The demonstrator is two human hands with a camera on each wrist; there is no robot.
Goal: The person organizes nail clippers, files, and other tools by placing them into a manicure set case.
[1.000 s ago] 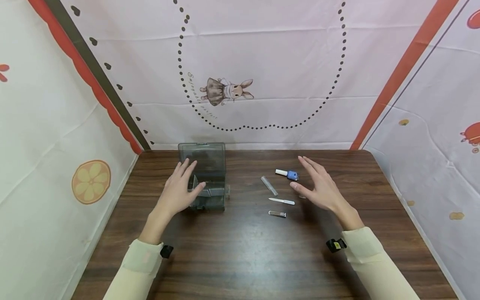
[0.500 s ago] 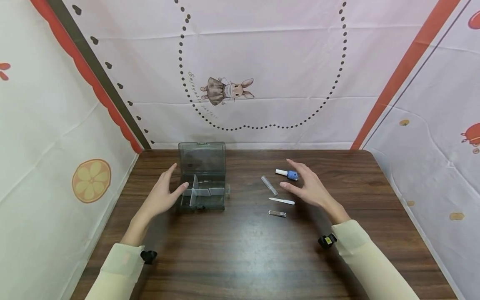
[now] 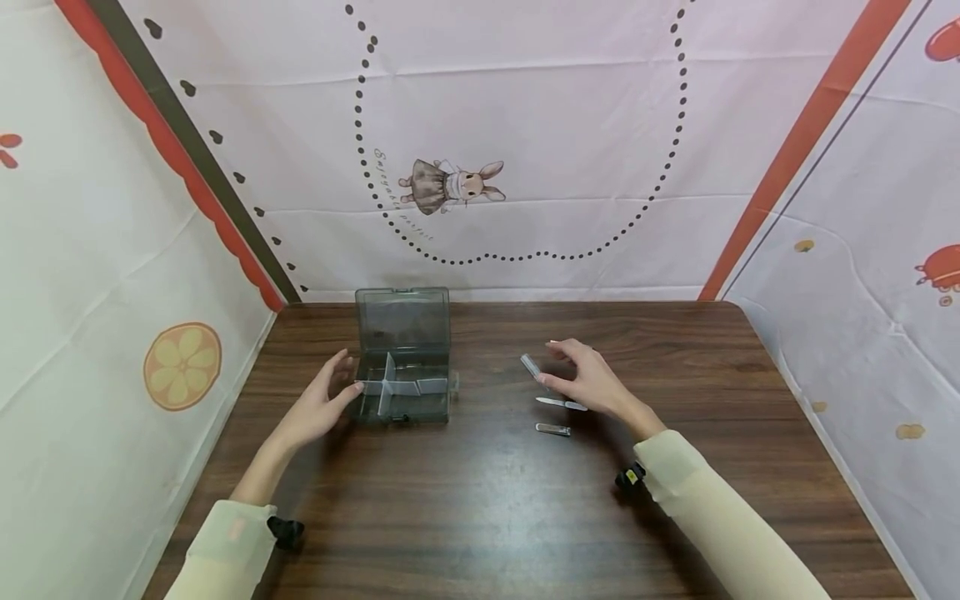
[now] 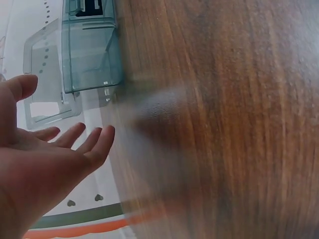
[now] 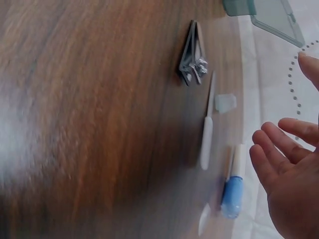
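Observation:
My left hand (image 3: 318, 406) is beside the left wall of a grey-green clear plastic box (image 3: 405, 412), with fingers loosely bent and nothing held. The box's lid (image 3: 405, 321) stands raised at the back. My right hand (image 3: 596, 385) hovers over the right-hand items, fingers relaxed, holding nothing. It hides most of the nail polish bottle (image 5: 232, 195), which is blue with a white cap. By its thumb lies a clear plastic tube (image 3: 531, 367). Nearer me lie a white-handled nail file (image 3: 561, 404) and a metal nail clipper (image 3: 552, 430).
White dividers (image 3: 401, 387) split the box into compartments. A small pale translucent piece (image 5: 204, 219) lies near the nail polish in the right wrist view. The brown wooden table (image 3: 465, 517) meets a patterned cloth (image 3: 585, 167) at its back and sides.
My left hand has moved left and down, from over the box to beside it. The right hand has moved leftward and lower, now covering the nail polish. The items stay put.

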